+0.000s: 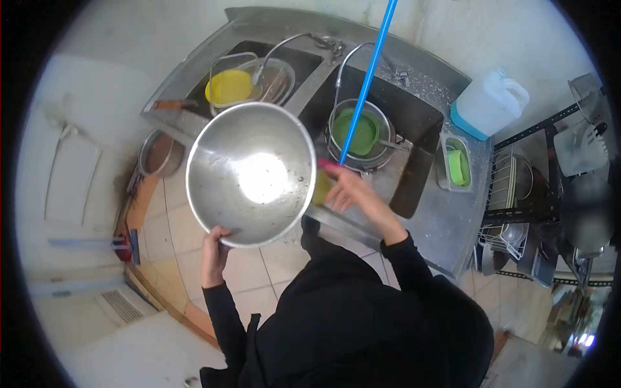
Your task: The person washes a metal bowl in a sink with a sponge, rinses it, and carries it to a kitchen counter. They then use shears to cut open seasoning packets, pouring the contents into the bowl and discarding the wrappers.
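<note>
My left hand [215, 249] grips the near rim of a large steel bowl [251, 173], which I hold tilted up in front of the double sink [414, 116]. The bowl's inside is shiny and wet. My right hand [346, 187] is at the bowl's right edge and holds a yellow sponge [321, 187] against it. Behind my right hand, a steel pot [359, 136] with a green plate [356, 132] inside stands in the right basin. A blue pole [369, 77] slants up across the pot.
The left basin holds a yellow bowl [228, 87] among clear dishes. A small tub with green sponges [456, 165] sits on the counter, beside a white jug [488, 103]. A dish rack [517, 194] stands at the right. A round pot [158, 154] sits on the floor at left.
</note>
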The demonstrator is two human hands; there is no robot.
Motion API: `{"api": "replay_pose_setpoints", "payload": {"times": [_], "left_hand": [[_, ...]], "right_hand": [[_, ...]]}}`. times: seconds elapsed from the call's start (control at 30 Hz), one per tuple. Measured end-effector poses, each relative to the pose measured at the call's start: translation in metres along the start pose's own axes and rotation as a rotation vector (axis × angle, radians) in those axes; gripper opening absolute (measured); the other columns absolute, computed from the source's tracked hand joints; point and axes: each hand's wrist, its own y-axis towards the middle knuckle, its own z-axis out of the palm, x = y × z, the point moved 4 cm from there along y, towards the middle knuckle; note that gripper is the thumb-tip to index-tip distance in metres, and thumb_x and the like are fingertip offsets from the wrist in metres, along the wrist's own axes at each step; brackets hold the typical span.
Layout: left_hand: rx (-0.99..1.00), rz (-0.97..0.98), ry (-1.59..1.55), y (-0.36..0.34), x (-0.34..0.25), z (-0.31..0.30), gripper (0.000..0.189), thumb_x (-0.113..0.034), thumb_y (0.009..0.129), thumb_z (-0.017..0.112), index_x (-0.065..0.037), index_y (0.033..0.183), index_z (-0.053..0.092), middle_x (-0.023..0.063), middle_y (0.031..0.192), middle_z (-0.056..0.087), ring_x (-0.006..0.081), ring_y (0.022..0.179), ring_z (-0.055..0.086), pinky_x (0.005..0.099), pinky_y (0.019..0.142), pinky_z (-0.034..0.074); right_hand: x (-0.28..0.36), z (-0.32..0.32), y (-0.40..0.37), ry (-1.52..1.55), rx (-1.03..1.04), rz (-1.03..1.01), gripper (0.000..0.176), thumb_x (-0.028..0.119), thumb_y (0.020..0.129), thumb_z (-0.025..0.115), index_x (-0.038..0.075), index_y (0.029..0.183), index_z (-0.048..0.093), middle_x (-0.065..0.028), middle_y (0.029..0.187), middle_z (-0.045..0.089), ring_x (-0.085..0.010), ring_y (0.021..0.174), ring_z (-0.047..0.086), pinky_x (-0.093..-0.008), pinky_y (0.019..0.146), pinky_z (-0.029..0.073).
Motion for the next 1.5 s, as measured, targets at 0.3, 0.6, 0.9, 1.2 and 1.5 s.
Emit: {"api": "replay_pose_setpoints", "payload": {"times": [0.3, 0.6, 0.9, 1.2, 1.5], "left_hand": [[0.131, -0.082, 0.158, 0.099, -0.072, 0.030, 0.048, -0.025, 0.088, 0.051, 0.012, 0.118, 0.042, 0.0232, 0.109, 0.057, 0.0310, 0.093, 0.062, 0.0364, 0.068, 0.059], [0.588, -0.265, 0.417, 0.223, -0.122, 0.119, 0.057, -0.031, 0.090, 0.044, 0.014, 0.125, 0.035, 0.0267, 0.107, 0.058, 0.0326, 0.082, 0.066, 0.0345, 0.069, 0.058], [0.758, -0.283, 0.714, 0.289, -0.160, 0.188, 0.051, -0.022, 0.088, 0.039, 0.013, 0.124, 0.033, 0.0295, 0.102, 0.059, 0.0321, 0.078, 0.067, 0.0302, 0.064, 0.058], [0.766, -0.371, 0.606, 0.335, -0.135, 0.182, 0.044, -0.021, 0.088, 0.040, 0.008, 0.121, 0.038, 0.0266, 0.099, 0.060, 0.0294, 0.077, 0.067, 0.0346, 0.068, 0.058], [0.632, -0.318, 0.517, 0.342, -0.110, 0.152, 0.045, -0.024, 0.087, 0.045, 0.007, 0.118, 0.040, 0.0220, 0.108, 0.056, 0.0301, 0.075, 0.065, 0.0379, 0.060, 0.058]], "right_hand": [[0.014, -0.140, 0.222, -0.342, -0.566, -0.261, 0.069, 0.016, 0.079, 0.064, -0.008, 0.134, 0.030, -0.0256, 0.128, 0.047, -0.0299, 0.121, 0.046, -0.0353, 0.099, 0.037], [0.072, -0.176, 0.351, -0.156, -0.614, 0.077, 0.034, 0.022, 0.086, 0.056, -0.002, 0.108, 0.051, -0.0177, 0.096, 0.065, -0.0261, 0.083, 0.063, -0.0405, 0.077, 0.049], [0.111, -0.173, 0.379, 0.215, -0.564, 0.060, 0.019, 0.012, 0.095, 0.040, -0.003, 0.106, 0.045, -0.0259, 0.108, 0.059, -0.0367, 0.098, 0.060, -0.0446, 0.083, 0.051], [0.077, -0.173, 0.368, 0.144, -0.528, -0.047, 0.028, 0.013, 0.092, 0.047, -0.005, 0.112, 0.050, -0.0229, 0.110, 0.058, -0.0279, 0.103, 0.057, -0.0380, 0.088, 0.046], [0.021, -0.070, 0.202, -0.429, -1.029, -0.474, 0.026, 0.009, 0.080, 0.060, 0.002, 0.104, 0.059, -0.0120, 0.106, 0.058, -0.0247, 0.098, 0.058, -0.0342, 0.084, 0.046]]}}
